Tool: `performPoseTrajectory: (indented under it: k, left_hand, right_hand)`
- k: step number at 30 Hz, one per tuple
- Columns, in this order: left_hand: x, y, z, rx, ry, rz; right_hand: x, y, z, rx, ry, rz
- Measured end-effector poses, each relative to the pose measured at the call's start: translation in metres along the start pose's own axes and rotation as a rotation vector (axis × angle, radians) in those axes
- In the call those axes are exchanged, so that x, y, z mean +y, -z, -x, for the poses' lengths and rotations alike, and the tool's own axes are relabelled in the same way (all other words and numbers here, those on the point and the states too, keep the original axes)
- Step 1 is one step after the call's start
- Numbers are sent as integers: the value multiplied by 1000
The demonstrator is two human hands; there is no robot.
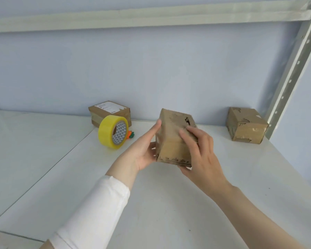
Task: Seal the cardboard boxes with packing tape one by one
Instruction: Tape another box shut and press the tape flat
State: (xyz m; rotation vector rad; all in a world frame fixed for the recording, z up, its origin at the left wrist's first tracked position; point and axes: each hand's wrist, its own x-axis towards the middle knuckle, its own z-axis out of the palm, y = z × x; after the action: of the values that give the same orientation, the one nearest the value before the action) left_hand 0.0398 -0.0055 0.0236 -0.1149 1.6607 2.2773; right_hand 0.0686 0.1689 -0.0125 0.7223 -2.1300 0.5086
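A small worn cardboard box is held up above the white table, tilted, between both hands. My left hand cups its left side, thumb along the upper edge and fingers under the box. My right hand grips it from the right, fingers curled over the top face and thumb below. A roll of yellow packing tape stands on edge to the left. A second box with a white label sits behind the roll. A third taped box rests at the back right.
A small orange and green object lies just behind the tape roll. The white table meets a pale blue wall at the back. A perforated metal shelf post rises at the right, with a shelf rail overhead.
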Motion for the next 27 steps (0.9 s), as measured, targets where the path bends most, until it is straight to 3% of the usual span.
performPoseTrajectory:
  k: [2, 4, 8, 9, 12, 14, 16, 21, 24, 27]
  left_hand:
    - [0, 4, 7, -15, 2, -88]
    - [1, 12, 13, -42, -26, -142]
    - [13, 31, 27, -262, -93, -374]
    - [18, 35, 32, -342, -84, -451]
    - [29, 44, 44, -531, -20, -612]
    - [35, 48, 48, -520, -11, -656]
    - [39, 56, 47, -393, -62, -655]
    - [33, 77, 36, 88, -239, -450]
    - [9, 69, 34, 32, -161, -399]
    - [-4, 60, 26, -59, -142, -260]
  right_hand:
    - [-2, 4, 2, -74, 118, 50]
    - [-7, 11, 1, -143, 110, -84]
    - [-12, 30, -21, -90, -272, -414]
    - [-12, 33, -29, -158, -389, -476]
    - [-14, 39, -46, -572, -653, -785]
    - [-18, 35, -50, -713, -742, -988]
    - [-22, 27, -48, -671, -812, -1038]
    - [-27, 10, -35, -248, -1142, -1042]
    - [-40, 2, -28, -127, -1317, -1073]
    - [-55, -5, -19, -143, -1427, -946]
